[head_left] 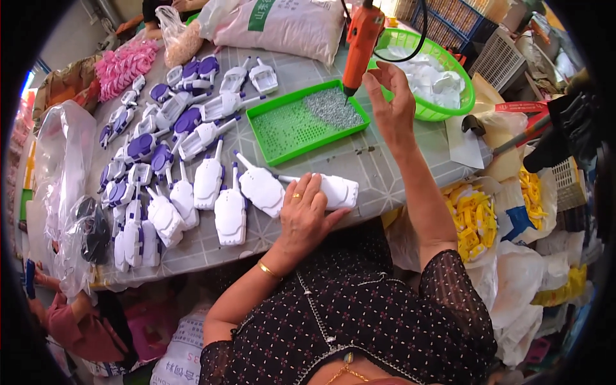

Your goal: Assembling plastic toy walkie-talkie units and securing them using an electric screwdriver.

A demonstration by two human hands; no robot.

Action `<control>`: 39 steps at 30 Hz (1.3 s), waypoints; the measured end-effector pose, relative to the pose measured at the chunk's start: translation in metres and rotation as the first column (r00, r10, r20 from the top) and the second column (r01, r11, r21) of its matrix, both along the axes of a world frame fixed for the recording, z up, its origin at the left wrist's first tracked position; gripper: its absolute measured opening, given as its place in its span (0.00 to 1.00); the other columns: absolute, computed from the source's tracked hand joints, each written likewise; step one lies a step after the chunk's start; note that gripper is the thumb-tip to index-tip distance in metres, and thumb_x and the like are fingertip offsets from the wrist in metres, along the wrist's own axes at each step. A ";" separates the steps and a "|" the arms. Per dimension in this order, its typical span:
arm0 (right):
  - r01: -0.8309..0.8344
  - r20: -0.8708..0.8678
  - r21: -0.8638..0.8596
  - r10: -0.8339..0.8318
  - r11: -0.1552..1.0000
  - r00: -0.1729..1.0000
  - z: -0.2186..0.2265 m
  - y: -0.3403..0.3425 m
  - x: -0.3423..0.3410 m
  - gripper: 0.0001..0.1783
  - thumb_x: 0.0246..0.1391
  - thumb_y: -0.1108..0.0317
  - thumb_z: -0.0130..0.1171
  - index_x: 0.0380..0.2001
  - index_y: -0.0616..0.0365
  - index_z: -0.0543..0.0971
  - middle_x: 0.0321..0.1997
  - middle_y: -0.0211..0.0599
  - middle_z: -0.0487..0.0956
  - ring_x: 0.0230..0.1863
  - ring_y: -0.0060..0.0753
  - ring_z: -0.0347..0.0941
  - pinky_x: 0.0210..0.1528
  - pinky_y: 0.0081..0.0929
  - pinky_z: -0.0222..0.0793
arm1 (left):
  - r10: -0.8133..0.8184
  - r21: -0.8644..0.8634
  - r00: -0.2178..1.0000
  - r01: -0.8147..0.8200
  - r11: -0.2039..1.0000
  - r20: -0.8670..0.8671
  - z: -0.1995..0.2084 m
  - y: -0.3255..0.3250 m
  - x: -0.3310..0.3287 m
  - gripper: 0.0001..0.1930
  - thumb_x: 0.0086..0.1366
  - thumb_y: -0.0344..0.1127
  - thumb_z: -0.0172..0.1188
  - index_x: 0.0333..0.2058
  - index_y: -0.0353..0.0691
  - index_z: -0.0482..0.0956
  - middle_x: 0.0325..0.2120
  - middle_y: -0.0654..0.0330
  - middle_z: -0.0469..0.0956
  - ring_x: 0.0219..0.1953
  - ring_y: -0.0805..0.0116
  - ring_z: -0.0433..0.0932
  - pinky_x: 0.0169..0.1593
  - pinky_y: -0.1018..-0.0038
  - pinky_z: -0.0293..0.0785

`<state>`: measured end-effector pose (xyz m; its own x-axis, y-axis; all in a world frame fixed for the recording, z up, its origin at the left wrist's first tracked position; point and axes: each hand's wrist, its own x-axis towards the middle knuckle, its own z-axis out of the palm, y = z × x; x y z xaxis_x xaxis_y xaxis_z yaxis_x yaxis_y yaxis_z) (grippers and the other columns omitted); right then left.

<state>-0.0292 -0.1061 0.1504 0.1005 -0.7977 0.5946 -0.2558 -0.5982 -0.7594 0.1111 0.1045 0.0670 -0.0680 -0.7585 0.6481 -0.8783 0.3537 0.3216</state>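
While one toy (pixel 340 191) is held under the left hand (pixel 303 212), right hand (pixel 394 101) half-open, its fastening is judged pending, others' unconfirmed.

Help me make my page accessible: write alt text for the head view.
A person's left grip rests on a white plastic handset shell on a grey table; the right grip is open beside an orange power screwdriver, whose tip points toward a green tray of small metal pieces. More white and purple shells lie to the left.

Orange screwdriver (pixel 362 46) points down; white toy handset (pixel 339 191) lies flat.
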 end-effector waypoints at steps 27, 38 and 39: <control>-0.322 0.320 0.113 0.272 0.940 0.908 0.025 0.021 -0.002 0.19 0.60 0.57 0.66 0.45 0.59 0.76 0.36 0.32 0.80 0.29 0.21 0.77 0.31 0.20 0.72 | 0.051 0.015 0.997 -0.052 0.999 0.051 -0.002 -0.031 -0.013 0.44 0.48 0.62 0.73 0.55 0.35 0.69 0.44 0.48 0.74 0.48 0.48 0.74 0.56 0.52 0.67; -0.539 0.232 0.177 0.498 0.823 0.836 0.022 0.030 -0.027 0.22 0.66 0.59 0.60 0.53 0.63 0.71 0.37 0.38 0.83 0.34 0.25 0.79 0.40 0.27 0.76 | -0.061 0.131 0.997 0.067 0.989 -0.047 0.001 -0.029 -0.018 0.28 0.55 0.51 0.70 0.48 0.37 0.78 0.42 0.53 0.75 0.48 0.51 0.73 0.53 0.58 0.64; -0.536 0.227 0.163 0.497 0.829 0.838 0.020 0.033 -0.030 0.22 0.66 0.59 0.60 0.53 0.63 0.71 0.37 0.38 0.83 0.34 0.25 0.79 0.40 0.27 0.76 | -0.052 0.209 0.998 0.056 0.976 -0.023 0.003 -0.026 -0.016 0.29 0.55 0.50 0.70 0.50 0.37 0.78 0.45 0.53 0.76 0.50 0.51 0.74 0.56 0.57 0.64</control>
